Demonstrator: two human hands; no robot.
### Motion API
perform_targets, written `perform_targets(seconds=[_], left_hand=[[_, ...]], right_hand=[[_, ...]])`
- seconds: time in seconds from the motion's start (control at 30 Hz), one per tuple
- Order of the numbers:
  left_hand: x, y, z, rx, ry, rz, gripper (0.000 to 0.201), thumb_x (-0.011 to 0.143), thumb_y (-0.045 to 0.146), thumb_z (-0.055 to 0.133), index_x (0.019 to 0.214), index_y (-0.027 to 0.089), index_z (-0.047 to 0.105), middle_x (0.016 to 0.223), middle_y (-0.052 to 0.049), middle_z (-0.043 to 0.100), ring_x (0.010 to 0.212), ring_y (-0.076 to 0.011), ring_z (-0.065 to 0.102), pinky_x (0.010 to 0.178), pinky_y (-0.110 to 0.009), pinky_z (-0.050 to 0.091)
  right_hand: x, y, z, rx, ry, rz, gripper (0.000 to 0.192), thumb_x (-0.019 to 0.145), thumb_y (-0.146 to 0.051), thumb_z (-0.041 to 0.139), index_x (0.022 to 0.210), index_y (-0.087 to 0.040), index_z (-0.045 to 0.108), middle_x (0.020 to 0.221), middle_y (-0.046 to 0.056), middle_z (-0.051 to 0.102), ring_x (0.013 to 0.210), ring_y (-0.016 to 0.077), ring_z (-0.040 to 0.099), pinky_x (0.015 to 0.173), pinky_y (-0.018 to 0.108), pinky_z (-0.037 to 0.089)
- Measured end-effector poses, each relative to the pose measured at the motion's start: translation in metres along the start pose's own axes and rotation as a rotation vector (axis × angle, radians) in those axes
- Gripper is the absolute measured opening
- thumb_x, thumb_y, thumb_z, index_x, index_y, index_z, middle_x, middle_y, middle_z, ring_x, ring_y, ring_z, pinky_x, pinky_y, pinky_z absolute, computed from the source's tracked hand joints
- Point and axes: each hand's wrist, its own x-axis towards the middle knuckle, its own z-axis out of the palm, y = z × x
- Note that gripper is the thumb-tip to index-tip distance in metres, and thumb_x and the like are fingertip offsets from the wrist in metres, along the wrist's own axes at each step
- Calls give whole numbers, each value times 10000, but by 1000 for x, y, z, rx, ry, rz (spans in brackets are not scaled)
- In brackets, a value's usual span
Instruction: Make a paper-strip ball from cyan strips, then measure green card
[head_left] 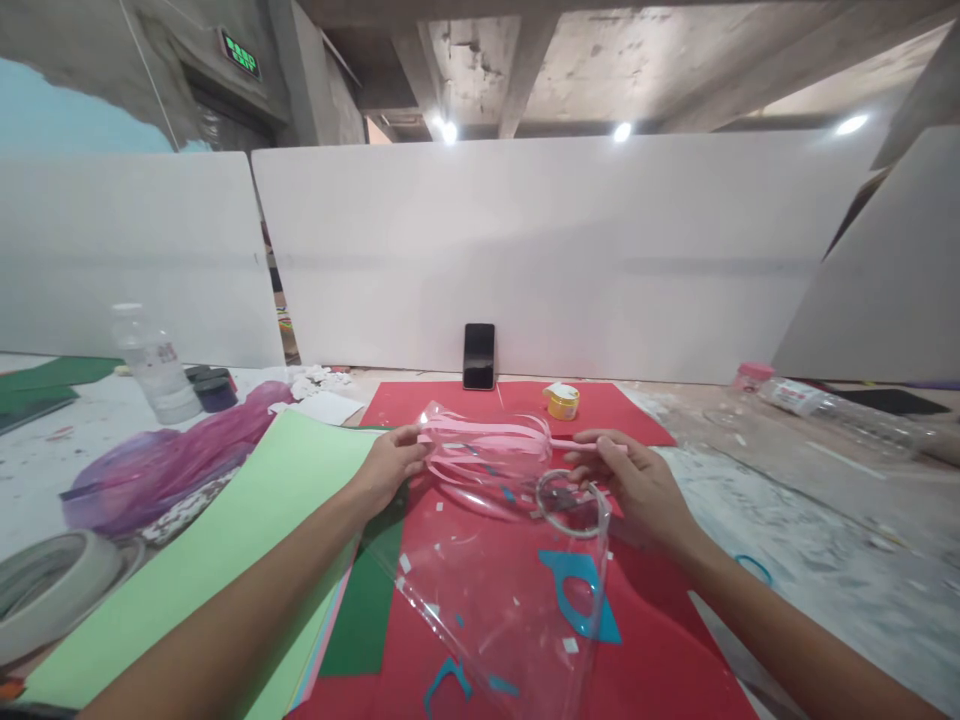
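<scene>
A lantern-like bundle of looped pink paper strips (487,440) stretches sideways between my hands above the red sheet (480,590). My left hand (390,465) pinches its left end. On the other side, my right hand (626,475) has its fingers closed on the thin pink stem (581,446) at the bundle's right end. A clear plastic sheet (495,600) lies below, with a clear roll of tape (559,510) under my right fingers. Blue paper cutouts (551,580) and small white scraps are scattered there.
Light green paper (247,520) lies at left, beside tape rolls (52,590), a purple plastic bag (180,465) and a water bottle (154,365). A phone (479,356) leans on the white board behind a yellow tub (562,402). Another bottle (832,410) lies at right.
</scene>
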Motion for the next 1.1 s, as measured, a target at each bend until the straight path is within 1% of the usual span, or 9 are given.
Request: perform_targets(seconds=[0.13,0.27,0.37,0.53,0.67,0.8,0.93,1.1], left_hand=[[-1,-1,-1,35,29,6,359,514,243,857,818,142,693,830,-63,698,721,-176,664,659,-263,531],[-2,-4,-1,63,8,7,338,539,265,841,824,144,704,854,-82,709,749,-203,675,698,-309,549],[-3,-5,-1,90,-9,7,323,558,263,825,836,145,713,871,-89,714,767,-211,680,694,-305,551],[-6,0,-2,144,-1,44,346,563,267,831,870,149,725,975,-84,719,846,-232,676,718,-299,552],[-9,2,-1,156,18,72,329,553,255,832,843,146,722,893,-69,727,805,-229,673,698,-299,546],[-11,-1,1,126,12,75,318,552,237,827,828,137,706,818,-53,713,760,-218,672,689,-300,549],[-10,-6,1,61,12,52,342,554,238,828,854,139,698,835,-54,711,720,-201,682,696,-307,560],[-8,-7,2,-32,39,29,383,509,188,817,871,145,700,858,-72,725,730,-207,696,683,-290,564]], right_hand=[[-1,0,0,-23,2,-17,362,842,-528,625,939,-180,652,805,85,722,625,190,678,562,295,517],[-2,-1,1,-19,-6,-14,358,830,-525,640,928,-181,655,793,77,722,616,188,679,555,291,515],[-2,-3,1,-25,-8,-9,360,828,-527,640,934,-183,654,792,71,723,607,183,679,563,289,521],[-3,-6,-1,-52,-28,-31,353,834,-518,639,927,-177,658,787,73,725,619,183,680,588,291,529],[-6,-5,0,-63,-29,-54,353,835,-518,640,927,-178,665,784,68,725,611,177,678,594,289,532],[-7,-2,3,-77,-26,-59,340,848,-500,632,931,-174,674,775,61,722,613,164,675,604,275,528],[-6,0,2,-51,-27,-71,349,850,-504,630,945,-171,670,781,63,722,608,164,678,597,272,525],[-6,1,-1,-74,-27,-93,350,871,-506,607,959,-174,668,796,62,724,605,153,677,598,258,520]])
